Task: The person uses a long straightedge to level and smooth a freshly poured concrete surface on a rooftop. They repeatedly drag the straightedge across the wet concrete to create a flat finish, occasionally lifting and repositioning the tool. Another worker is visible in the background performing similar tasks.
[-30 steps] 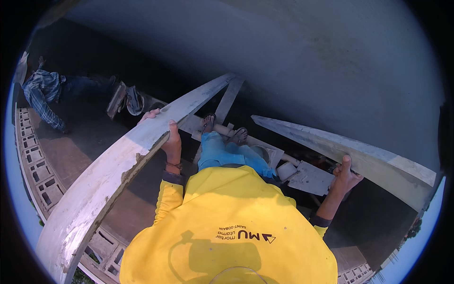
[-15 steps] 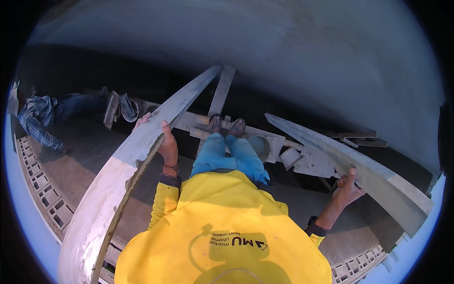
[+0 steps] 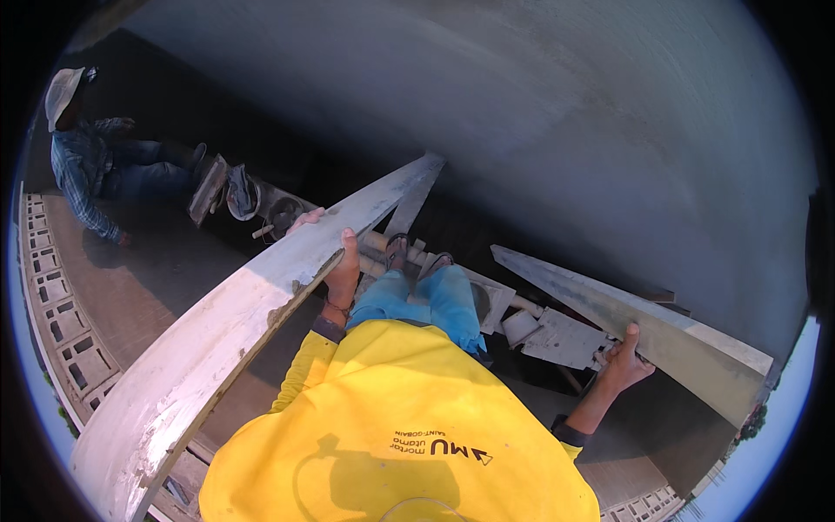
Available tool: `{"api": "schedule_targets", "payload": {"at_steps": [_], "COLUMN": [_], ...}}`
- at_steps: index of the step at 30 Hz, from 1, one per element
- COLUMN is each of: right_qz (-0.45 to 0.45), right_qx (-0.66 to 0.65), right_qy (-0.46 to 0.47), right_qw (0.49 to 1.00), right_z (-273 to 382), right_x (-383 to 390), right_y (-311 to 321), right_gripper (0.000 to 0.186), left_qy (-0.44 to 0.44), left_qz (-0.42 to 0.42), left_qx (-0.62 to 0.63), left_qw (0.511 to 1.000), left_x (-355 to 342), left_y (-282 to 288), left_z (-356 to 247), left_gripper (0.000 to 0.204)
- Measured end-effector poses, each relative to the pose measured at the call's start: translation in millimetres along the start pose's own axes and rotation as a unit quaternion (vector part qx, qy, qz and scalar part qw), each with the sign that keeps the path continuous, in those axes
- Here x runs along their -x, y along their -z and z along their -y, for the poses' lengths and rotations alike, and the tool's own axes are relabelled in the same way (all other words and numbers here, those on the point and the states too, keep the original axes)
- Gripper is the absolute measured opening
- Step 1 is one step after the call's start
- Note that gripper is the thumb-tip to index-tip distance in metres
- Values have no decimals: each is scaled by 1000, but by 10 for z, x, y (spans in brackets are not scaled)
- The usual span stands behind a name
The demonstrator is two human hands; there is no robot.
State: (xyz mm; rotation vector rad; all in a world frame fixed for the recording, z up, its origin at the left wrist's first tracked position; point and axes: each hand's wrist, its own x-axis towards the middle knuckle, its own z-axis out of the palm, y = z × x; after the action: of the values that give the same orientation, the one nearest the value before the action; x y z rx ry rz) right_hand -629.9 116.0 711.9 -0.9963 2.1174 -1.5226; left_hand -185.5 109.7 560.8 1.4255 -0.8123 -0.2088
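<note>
On the left, a long pale board (image 3: 235, 322) runs from the wall to the lower left, with rough dried mortar along its near edge. My left hand (image 3: 343, 274) is closed round this board, thumb on top and fingertips showing beyond the far edge. To the right, a long grey straightedge (image 3: 635, 309) slants from near the wall out to the right rim, its upper edge lighter. My right hand (image 3: 624, 364) grips its lower side, thumb up against its face; the other fingers are partly hidden. The two pieces stand apart, one either side of my body.
A big smooth grey wall (image 3: 539, 113) rises in front. I stand on narrow planks (image 3: 487, 283) with a white container (image 3: 520, 328) and a flat mortar-stained board (image 3: 565, 339). A co-worker in a checked shirt (image 3: 74, 170) is far left, near a bucket (image 3: 243, 196). Pierced blocks (image 3: 65, 317) line the left edge.
The whole view has tilted, and the co-worker's hat now shows. The left board lies at a flatter slant, its near end farther left. The right straightedge sits slightly lower; both grips hold.
</note>
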Motion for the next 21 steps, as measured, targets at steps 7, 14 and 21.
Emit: {"api": "schedule_targets", "payload": {"at_steps": [7, 14, 21], "right_qz": [5, 118, 183], "right_qx": [-8, 11, 122], "right_qy": [-48, 17, 4], "right_qw": [999, 993, 975], "right_z": [521, 265, 312], "right_x": [-289, -1211, -1651], "right_y": [-481, -812, -1581], "right_gripper": [45, 45, 44], "left_qy": [362, 329, 326], "left_qz": [100, 14, 14], "left_qx": [-63, -13, -22], "left_qw": [924, 944, 945], "left_x": [44, 457, 653], "left_y": [16, -143, -62], "left_z": [-366, 84, 177], "left_gripper": [60, 56, 59]}}
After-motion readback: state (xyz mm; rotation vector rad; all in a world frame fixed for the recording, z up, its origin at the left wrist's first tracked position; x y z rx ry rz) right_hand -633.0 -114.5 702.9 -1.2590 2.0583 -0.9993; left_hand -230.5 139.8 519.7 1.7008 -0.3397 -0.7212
